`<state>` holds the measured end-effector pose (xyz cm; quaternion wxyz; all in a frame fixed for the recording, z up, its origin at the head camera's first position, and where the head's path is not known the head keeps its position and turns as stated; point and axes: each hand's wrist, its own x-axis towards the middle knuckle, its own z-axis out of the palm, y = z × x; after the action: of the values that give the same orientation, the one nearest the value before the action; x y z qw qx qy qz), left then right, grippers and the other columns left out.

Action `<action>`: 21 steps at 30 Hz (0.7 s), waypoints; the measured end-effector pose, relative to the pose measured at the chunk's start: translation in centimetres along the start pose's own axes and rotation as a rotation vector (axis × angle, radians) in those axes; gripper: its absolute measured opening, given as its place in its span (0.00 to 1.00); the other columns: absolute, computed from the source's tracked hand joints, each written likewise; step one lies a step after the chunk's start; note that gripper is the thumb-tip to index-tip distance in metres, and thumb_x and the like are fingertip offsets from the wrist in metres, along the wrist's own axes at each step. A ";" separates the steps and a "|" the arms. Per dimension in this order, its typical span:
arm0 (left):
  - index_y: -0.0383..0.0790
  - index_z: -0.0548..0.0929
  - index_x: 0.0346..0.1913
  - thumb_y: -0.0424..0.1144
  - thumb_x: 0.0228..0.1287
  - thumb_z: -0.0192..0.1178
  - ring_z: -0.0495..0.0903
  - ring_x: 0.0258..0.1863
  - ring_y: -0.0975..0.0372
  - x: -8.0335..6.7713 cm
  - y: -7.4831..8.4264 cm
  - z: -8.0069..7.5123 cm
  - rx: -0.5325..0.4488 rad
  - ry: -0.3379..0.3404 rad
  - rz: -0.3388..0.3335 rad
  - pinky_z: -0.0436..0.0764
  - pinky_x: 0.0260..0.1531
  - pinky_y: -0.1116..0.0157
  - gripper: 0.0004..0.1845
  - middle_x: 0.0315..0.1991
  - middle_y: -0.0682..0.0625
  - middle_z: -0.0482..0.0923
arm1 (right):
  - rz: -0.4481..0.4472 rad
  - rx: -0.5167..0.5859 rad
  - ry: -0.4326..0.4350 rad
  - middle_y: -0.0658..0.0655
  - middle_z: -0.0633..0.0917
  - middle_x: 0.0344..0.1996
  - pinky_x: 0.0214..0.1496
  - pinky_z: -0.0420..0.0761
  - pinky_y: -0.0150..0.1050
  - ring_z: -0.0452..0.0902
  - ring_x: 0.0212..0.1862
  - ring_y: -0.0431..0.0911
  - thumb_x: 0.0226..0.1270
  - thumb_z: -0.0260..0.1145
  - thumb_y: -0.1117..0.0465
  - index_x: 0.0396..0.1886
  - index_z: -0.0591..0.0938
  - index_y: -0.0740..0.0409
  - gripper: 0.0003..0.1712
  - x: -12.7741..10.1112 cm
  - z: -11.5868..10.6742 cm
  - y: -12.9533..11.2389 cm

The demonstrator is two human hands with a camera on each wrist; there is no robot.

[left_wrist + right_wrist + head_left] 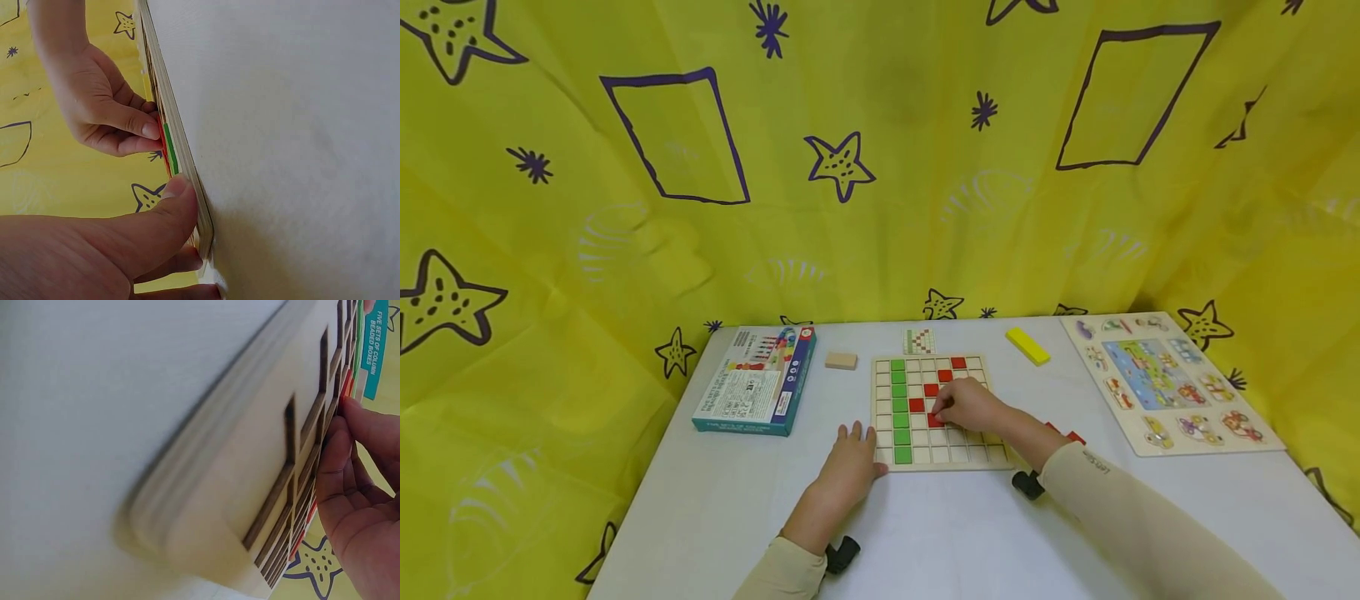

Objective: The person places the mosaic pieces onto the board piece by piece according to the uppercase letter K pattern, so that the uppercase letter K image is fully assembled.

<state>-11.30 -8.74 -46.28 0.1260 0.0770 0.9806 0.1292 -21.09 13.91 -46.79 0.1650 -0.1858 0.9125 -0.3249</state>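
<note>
The board [970, 457] is pale wood with a grid, a green column [900, 408] at its left and red squares [944, 376] in a diagonal. Far right lies a yellow block [1027, 345]; left, a teal box [758, 392]. The backdrop [880, 167] is yellow with purple stars.

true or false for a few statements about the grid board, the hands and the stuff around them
1. The right hand pinches a red tile on the grid board. True.
2. The left hand lifts the board. False: it rests at the board's left edge.
3. Green tiles fill a column on the board's left. True.
4. The yellow block lies on the board. False: it lies on the table beyond it.
5. The blue box sits right of the board. False: left.
</note>
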 end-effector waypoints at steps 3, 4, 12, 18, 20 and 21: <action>0.27 0.71 0.70 0.45 0.66 0.67 0.60 0.72 0.36 0.1 -0.1 0.1 0.001 0.000 0.003 0.70 0.65 0.46 0.35 0.71 0.30 0.64 | -0.005 0.003 0.003 0.46 0.85 0.28 0.38 0.78 0.36 0.74 0.34 0.43 0.65 0.72 0.66 0.30 0.88 0.53 0.05 -0.1 0.1 0.1; 0.27 0.71 0.69 0.45 0.66 0.67 0.60 0.71 0.36 0.1 -0.1 0.2 0.002 0.002 0.005 0.70 0.65 0.46 0.35 0.71 0.30 0.64 | -0.008 0.002 0.004 0.45 0.85 0.28 0.39 0.78 0.36 0.74 0.34 0.43 0.65 0.72 0.66 0.30 0.88 0.53 0.04 -0.1 0.1 0.1; 0.26 0.71 0.69 0.45 0.67 0.66 0.61 0.71 0.34 0.0 -0.3 0.5 0.002 0.016 0.024 0.68 0.66 0.46 0.35 0.70 0.28 0.64 | -0.016 0.027 0.000 0.45 0.86 0.33 0.45 0.79 0.38 0.75 0.40 0.43 0.67 0.72 0.62 0.36 0.89 0.53 0.02 -0.4 -0.1 0.6; 0.26 0.70 0.70 0.45 0.67 0.66 0.60 0.71 0.35 0.0 -0.2 0.3 -0.002 0.006 0.012 0.68 0.67 0.46 0.36 0.71 0.29 0.63 | -0.044 0.061 0.032 0.48 0.87 0.38 0.47 0.80 0.41 0.77 0.42 0.44 0.67 0.71 0.63 0.38 0.89 0.54 0.03 -1.1 -1.8 2.0; 0.26 0.70 0.69 0.45 0.67 0.66 0.60 0.71 0.35 0.0 -0.1 0.2 0.000 0.008 0.014 0.68 0.67 0.46 0.35 0.71 0.28 0.63 | -0.038 0.065 0.046 0.49 0.87 0.38 0.44 0.79 0.40 0.77 0.40 0.45 0.67 0.71 0.63 0.39 0.89 0.56 0.04 -1.4 -2.6 2.6; 0.26 0.71 0.69 0.45 0.66 0.67 0.60 0.71 0.35 0.0 -0.1 0.2 0.002 0.011 0.017 0.68 0.67 0.46 0.35 0.71 0.28 0.64 | -0.031 0.064 0.051 0.49 0.87 0.38 0.42 0.79 0.39 0.77 0.39 0.45 0.68 0.70 0.63 0.39 0.89 0.56 0.04 -1.6 -3.1 2.9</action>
<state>-11.27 -8.81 -46.47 0.1193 0.0847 0.9807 0.1299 -21.64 18.40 -46.09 0.1425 -0.1862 0.9026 -0.3610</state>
